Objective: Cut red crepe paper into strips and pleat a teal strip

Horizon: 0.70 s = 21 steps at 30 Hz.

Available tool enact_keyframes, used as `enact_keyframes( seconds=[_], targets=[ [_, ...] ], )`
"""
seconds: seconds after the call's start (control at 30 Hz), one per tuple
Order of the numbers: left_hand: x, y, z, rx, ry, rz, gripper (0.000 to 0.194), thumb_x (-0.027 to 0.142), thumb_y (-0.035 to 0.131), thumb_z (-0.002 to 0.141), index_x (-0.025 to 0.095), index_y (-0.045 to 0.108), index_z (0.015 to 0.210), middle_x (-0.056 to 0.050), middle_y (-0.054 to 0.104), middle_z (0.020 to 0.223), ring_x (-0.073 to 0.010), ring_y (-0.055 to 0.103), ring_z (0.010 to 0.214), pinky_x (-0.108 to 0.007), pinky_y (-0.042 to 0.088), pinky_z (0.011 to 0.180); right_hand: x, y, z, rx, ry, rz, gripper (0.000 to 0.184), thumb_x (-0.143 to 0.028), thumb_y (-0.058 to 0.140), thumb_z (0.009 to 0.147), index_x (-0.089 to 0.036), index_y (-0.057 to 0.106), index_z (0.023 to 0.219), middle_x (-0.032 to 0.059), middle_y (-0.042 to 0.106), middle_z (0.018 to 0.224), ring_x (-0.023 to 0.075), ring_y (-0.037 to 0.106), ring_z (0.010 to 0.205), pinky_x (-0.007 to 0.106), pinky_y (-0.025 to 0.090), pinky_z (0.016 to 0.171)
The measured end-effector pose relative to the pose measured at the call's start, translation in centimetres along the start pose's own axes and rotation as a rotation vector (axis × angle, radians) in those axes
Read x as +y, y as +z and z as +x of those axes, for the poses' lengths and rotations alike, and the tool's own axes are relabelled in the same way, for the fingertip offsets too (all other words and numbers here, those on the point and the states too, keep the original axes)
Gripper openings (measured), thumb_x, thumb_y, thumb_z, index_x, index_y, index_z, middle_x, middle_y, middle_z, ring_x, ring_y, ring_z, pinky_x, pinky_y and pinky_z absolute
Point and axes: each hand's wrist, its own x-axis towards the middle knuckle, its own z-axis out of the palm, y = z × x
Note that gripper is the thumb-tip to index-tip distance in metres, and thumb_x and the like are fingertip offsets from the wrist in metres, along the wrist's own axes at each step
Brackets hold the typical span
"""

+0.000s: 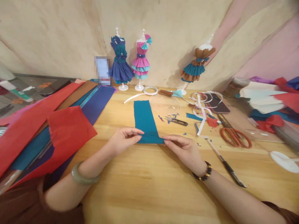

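Note:
A teal strip of crepe paper (145, 116) lies lengthwise on the wooden table in front of me, its near end folded over into a narrow band. My left hand (127, 140) pinches the left corner of that fold between thumb and fingers. At the opposite corner, my right hand (183, 149) grips the fold's right end the same way. Just beyond my right hand are small thread snips (177, 120) and scattered teal scraps.
Sheets of red (70, 127), brown and blue paper are piled at left. Three small dress forms (140, 59) in paper dresses stand along the wall. To the right lie orange-handled scissors (233, 135), a pen-like tool (230, 169), white tape (201, 119) and a dark phone (217, 102).

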Motion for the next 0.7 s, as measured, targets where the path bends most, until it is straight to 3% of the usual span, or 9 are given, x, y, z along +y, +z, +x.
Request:
enact_keyframes(
  seconds=[0.33, 0.7],
  targets=[
    [0.25, -0.08, -0.22, 0.015, 0.027, 0.010, 0.024, 0.035, 0.069, 0.067, 0.018, 0.075, 0.083, -0.003, 0.071, 0.074, -0.0128, 0.060, 0.065, -0.023, 0.048, 0.061, -0.31, -0.10, -0.01, -0.026, -0.039, 0.009, 0.013, -0.028, 0.068, 0.077, -0.025, 0.078, 0.085, 0.0028, 0.077, 0.081, 0.0192, 0.072, 0.073, 0.030, 0.061, 0.067],
    [0.75, -0.55, -0.62, -0.024, 0.042, 0.063, 0.025, 0.036, 0.068, 0.071, 0.019, 0.076, 0.088, -0.003, 0.073, 0.077, -0.0146, 0.063, 0.068, -0.024, 0.049, 0.061, -0.78, -0.19, -0.16, -0.076, -0.061, 0.035, 0.015, -0.027, 0.069, 0.077, -0.026, 0.077, 0.089, 0.0041, 0.077, 0.091, 0.0196, 0.072, 0.082, 0.030, 0.060, 0.073]
  ],
)
